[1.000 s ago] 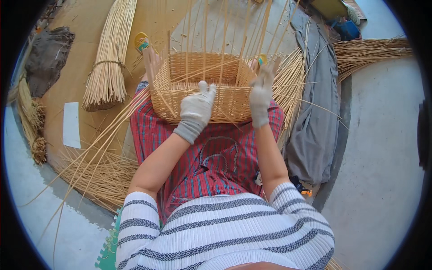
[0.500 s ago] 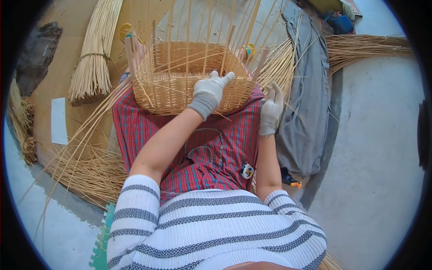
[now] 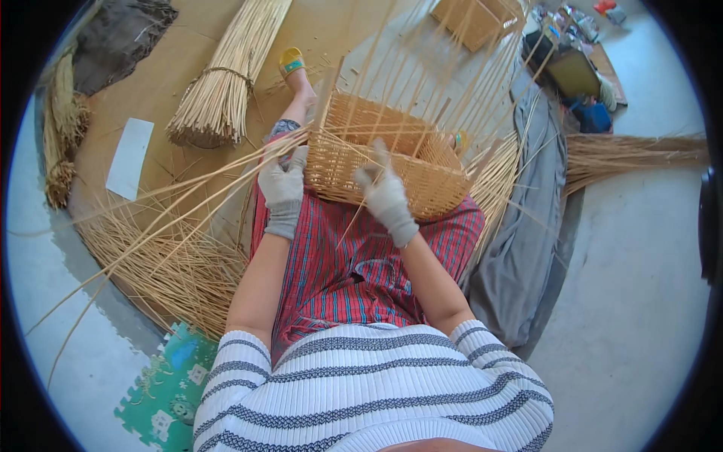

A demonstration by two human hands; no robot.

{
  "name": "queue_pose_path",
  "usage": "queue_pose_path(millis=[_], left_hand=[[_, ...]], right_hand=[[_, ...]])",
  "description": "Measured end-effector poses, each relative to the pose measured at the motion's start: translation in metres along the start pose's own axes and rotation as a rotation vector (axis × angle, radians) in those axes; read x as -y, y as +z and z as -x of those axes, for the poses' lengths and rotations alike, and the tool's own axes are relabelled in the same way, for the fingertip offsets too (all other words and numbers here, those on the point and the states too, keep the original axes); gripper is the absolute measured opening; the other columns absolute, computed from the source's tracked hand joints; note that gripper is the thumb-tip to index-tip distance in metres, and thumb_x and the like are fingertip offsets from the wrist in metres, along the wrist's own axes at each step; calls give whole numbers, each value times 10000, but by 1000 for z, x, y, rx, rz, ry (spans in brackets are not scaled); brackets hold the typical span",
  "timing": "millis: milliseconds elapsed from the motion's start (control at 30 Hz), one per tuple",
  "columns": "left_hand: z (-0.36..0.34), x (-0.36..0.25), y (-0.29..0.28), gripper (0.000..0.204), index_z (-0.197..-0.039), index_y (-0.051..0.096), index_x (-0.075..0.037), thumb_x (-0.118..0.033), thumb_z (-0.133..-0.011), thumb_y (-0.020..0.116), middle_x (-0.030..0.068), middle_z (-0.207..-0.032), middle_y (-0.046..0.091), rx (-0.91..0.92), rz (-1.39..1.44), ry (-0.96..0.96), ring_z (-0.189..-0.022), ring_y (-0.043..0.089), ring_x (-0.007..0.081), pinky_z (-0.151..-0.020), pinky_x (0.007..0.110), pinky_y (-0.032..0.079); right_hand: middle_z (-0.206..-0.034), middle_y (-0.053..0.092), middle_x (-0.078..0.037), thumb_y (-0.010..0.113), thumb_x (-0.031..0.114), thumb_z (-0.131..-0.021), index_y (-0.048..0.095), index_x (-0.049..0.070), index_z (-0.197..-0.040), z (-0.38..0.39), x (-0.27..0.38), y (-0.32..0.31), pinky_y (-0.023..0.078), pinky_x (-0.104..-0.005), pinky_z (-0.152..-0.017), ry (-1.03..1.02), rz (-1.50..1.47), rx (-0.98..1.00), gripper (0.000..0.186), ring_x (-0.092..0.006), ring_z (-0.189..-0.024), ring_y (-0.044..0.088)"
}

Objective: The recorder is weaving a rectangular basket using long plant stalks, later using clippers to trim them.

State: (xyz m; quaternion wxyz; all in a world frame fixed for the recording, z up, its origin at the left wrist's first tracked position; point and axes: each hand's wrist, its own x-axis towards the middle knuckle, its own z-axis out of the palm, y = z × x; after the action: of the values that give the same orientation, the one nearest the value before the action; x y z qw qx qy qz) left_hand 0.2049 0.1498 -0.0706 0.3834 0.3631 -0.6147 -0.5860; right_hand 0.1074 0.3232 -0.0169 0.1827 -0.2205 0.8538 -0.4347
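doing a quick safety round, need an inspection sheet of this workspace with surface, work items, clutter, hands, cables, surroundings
Surface: red checked cloth over the lap, under the basket; brown floor covering ahead
Work items: woven basket with tall uprights; long strands trail off its left side
Clutter: loose straw pile at left; white sheet; tied bundle
Hands: left hand, gloved, at the basket's left end, grip unclear; right hand, gloved, by the near wall, partly blurred
Cables: nothing seen
Surroundings: gray cloth at right; green mat lower left
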Motion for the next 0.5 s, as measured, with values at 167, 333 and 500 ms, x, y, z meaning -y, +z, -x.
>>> queue_pose_path(millis=[167,333,500], left_hand=[[-5,-8,-9,188,-1016,711,-5,-117,-889,793,26,-917,720,-3,-217,212,-826,668,117,-786,284,549],[17,6,-21,151,-994,700,-23,-70,-868,769,29,-837,679,157,-39,138,-751,651,134,-687,292,532],[-47,14,-25,283,-1147,640,-42,18,-880,712,29,-1021,654,569,74,-46,-929,605,120,-842,286,532]], right_hand=[[-1077,714,-123,705,187,-942,520,47,-1416,-37,27,-32,548,-350,-863,-336,-526,-120,528,-206,-964,692],[-1003,737,-122,742,213,-895,636,128,-1298,26,46,9,549,-360,-885,70,251,283,426,-258,-953,722],[-996,708,-118,730,130,-872,686,123,-1204,30,81,45,564,-391,-805,-521,214,173,334,-322,-885,687]])
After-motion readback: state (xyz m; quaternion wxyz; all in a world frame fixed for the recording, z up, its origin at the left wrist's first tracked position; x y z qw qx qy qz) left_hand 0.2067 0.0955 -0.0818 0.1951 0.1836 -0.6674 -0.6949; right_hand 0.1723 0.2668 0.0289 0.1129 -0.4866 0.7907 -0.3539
